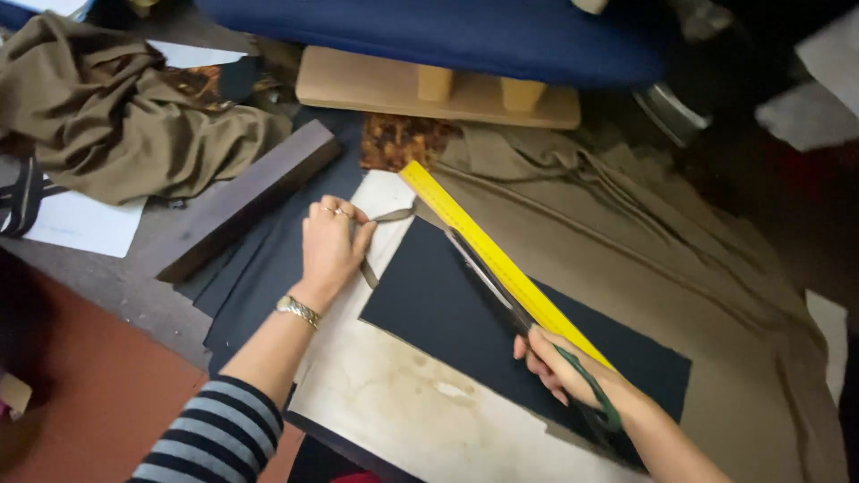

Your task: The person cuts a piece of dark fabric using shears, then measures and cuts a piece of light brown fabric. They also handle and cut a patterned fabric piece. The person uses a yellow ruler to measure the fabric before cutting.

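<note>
1. Far left: heap of olive-brown cloth [116, 107] on the grey table [107, 286]; white paper sheets [85, 224] partly under it.
2. Dark wooden bar [246, 201] lies diagonally, just left of the left hand, resting on a stack of dark sheets [246, 286].
3. Left hand [331, 241] – rings on fingers, metal watch [298, 310] at the wrist, striped sleeve [215, 438] lower down. Fingers curled together and pressed down, pinching a thin olive fabric strip [380, 219] at the edge of the white board [403, 394].
4. Centre: black fabric piece [438, 313] flat on the white board, tilted corner-up.
5. Yellow ruler [483, 246] runs diagonally along the black piece's upper right edge, touching it.
6. Right hand [564, 367] wrapped around green-handled scissors [501, 291]; blades lie along the ruler – whether parted or closed, cannot tell.
7. Right: olive fabric [680, 268] spread wide beneath the ruler and board.
8. Top: wooden block [429, 89] under a blue padded surface [447, 36]
</note>
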